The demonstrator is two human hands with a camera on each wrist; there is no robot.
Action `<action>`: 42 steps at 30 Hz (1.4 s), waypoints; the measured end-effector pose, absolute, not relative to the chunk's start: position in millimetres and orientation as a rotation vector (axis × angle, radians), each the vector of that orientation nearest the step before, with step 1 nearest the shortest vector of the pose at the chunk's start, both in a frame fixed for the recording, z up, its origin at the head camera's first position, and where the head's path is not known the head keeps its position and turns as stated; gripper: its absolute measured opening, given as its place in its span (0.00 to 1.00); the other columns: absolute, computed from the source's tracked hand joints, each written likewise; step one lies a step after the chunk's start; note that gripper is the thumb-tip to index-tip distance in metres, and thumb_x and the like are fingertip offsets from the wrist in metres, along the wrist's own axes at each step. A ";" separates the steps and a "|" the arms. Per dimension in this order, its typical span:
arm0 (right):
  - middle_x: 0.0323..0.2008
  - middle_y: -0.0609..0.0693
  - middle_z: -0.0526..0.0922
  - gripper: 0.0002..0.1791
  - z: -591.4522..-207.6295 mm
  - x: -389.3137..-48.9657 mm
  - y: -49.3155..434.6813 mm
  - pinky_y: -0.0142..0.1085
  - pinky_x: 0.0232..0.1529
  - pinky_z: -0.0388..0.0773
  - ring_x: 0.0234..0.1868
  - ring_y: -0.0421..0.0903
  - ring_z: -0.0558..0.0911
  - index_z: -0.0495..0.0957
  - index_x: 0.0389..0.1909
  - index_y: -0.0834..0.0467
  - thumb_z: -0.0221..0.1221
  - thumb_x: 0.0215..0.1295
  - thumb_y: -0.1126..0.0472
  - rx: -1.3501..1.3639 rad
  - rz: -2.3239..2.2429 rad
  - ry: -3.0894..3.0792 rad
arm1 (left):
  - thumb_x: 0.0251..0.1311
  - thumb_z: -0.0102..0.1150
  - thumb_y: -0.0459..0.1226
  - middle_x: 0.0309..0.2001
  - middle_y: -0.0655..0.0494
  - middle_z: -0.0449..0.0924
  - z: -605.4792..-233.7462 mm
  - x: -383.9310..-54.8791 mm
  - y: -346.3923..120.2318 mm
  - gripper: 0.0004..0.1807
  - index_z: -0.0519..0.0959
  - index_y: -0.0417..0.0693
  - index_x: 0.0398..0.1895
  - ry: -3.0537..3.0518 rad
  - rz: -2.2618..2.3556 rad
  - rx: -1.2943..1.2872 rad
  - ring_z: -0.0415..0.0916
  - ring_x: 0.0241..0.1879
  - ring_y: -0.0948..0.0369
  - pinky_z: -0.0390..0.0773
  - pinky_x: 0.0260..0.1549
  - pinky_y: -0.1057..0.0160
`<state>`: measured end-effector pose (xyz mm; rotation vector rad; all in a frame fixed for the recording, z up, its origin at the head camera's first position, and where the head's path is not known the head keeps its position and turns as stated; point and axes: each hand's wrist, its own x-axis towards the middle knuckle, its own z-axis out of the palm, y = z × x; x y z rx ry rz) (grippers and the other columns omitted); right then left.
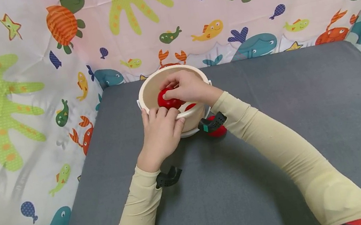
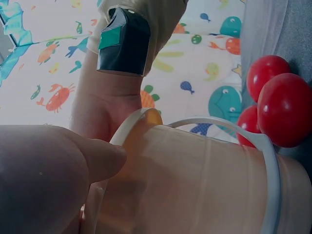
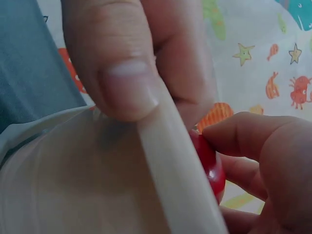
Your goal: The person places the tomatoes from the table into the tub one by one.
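Bucket (image 1: 193,121) upright, mouth facing up; left hand (image 1: 160,134) curled over its rim (image 1: 170,67), right hand (image 1: 191,86) gripping a red ball (image 1: 168,101).

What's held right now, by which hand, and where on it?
Right hand: a red round object, pinched around its upper part with thumb and fingers. Left hand: the bucket, gripped at its near rim, thumb outside.

Both arms stretch forward, the left arm (image 1: 137,215) slanting up and inward, the right arm (image 1: 282,151) angling in from the right. The left hand (image 1: 161,133) grips palm down, its fingers side by side and thumb apart. The right hand (image 1: 187,85), just beyond it, bends its fingers opposite the thumb in a grasp.
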<state>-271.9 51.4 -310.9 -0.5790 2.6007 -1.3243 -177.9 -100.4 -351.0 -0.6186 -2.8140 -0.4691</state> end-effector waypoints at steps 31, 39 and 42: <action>0.40 0.58 0.87 0.16 -314.3 -276.7 49.3 0.31 0.25 0.73 0.20 0.50 0.77 0.85 0.53 0.58 0.53 0.70 0.62 -0.561 -1.196 2.620 | 0.72 0.55 0.43 0.47 0.44 0.79 -349.7 -177.7 -101.6 0.12 0.80 0.47 0.48 -2.804 -0.460 -0.637 0.66 0.62 0.43 0.45 0.72 0.26; 0.52 0.56 0.86 0.16 -313.9 -269.2 58.6 0.36 0.43 0.83 0.45 0.50 0.83 0.85 0.53 0.58 0.55 0.69 0.63 -0.562 -1.525 2.616 | 0.71 0.55 0.43 0.49 0.44 0.79 -350.6 -178.6 -102.7 0.12 0.80 0.47 0.49 -2.801 -0.475 -0.629 0.67 0.62 0.43 0.46 0.72 0.26; 0.54 0.59 0.85 0.16 -312.0 -266.7 71.7 0.38 0.49 0.85 0.51 0.54 0.84 0.84 0.55 0.60 0.56 0.70 0.64 -0.548 -1.707 2.584 | 0.71 0.55 0.43 0.49 0.45 0.80 -350.1 -178.4 -102.7 0.12 0.80 0.48 0.49 -2.801 -0.481 -0.630 0.67 0.62 0.44 0.46 0.72 0.26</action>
